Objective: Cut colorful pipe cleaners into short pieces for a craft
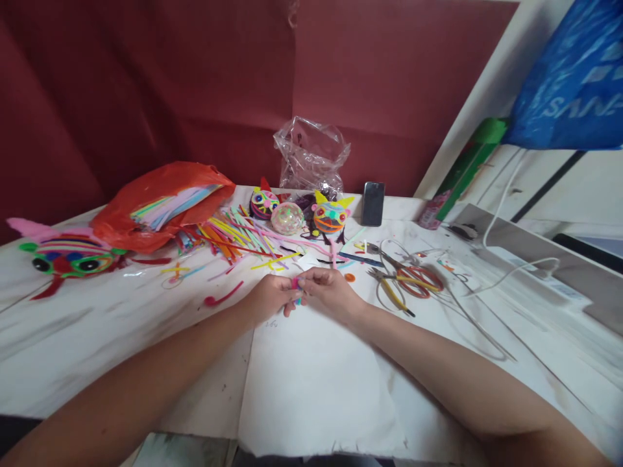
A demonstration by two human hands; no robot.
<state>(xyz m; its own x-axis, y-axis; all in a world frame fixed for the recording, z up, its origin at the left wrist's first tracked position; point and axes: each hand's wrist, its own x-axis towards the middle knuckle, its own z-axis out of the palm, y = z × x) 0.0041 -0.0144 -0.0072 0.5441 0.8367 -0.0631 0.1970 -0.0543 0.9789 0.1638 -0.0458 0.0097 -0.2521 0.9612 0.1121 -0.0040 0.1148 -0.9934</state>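
My left hand point(270, 299) and my right hand point(329, 292) meet over the top of a white paper sheet point(311, 383). Between their pinched fingertips is a small pink pipe cleaner piece point(294, 283), with a bit of blue showing below it. The fingers hide most of its shape. Left of my left hand lies a red pipe cleaner point(224, 295) with a coiled end. An orange disc point(349, 277) rests just right of my right hand, and beyond it are yellow-handled pliers point(395, 295).
Behind my hands stand colourful animal-face figures point(331, 217), a clear ball point(287, 218) and loose pipe cleaners point(243, 233). A red bag point(160, 175) and a larger figure point(73, 254) occupy the left. Scissors point(413, 275), cables, a phone point(372, 203) and a power strip point(540, 285) lie rightward.
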